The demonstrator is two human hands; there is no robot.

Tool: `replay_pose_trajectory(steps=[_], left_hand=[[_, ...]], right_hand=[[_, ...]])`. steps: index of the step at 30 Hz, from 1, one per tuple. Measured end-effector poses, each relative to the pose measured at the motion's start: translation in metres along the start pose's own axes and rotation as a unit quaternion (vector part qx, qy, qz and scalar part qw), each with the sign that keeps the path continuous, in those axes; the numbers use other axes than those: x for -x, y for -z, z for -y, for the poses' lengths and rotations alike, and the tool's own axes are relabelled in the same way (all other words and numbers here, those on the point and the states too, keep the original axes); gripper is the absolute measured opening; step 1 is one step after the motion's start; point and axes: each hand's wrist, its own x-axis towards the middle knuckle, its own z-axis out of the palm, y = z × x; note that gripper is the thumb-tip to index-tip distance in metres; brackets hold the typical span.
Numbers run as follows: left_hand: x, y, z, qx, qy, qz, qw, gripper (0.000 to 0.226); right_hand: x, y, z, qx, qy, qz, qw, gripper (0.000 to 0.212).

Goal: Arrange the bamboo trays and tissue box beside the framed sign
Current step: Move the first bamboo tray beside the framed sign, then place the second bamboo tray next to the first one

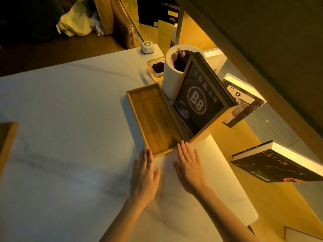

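Head view: framed sign (198,102) reads "B8" beside bamboo tray (153,117).

Honey-brown striped bamboo tray (153,117), black framed sign (199,102) with white B8, white grey-veined table (70,137)

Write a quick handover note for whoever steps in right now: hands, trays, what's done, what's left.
Left hand and right hand: open, flat on the table, fingertips at the tray's near end, holding nothing.
Tray: empty, lying beside the framed sign.
A wooden piece at the table's left edge may be the second tray.
Tissue box: not in view.
Left: bring those over.
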Motion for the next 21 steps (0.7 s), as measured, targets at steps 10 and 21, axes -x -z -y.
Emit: replay_pose_trajectory(steps=[10,21], left_hand=[[0.0,0.012,-0.003,-0.011,0.004,0.053,0.999,0.071],[0.001,0.099,0.017,0.1,0.037,0.015,0.994,0.028]], right_hand=[[-0.005,0.008,0.009,-0.007,-0.015,-0.019,1.0,0.048],[-0.029,0.067,0.076,-0.037,0.071,0.006,0.997,0.031]])
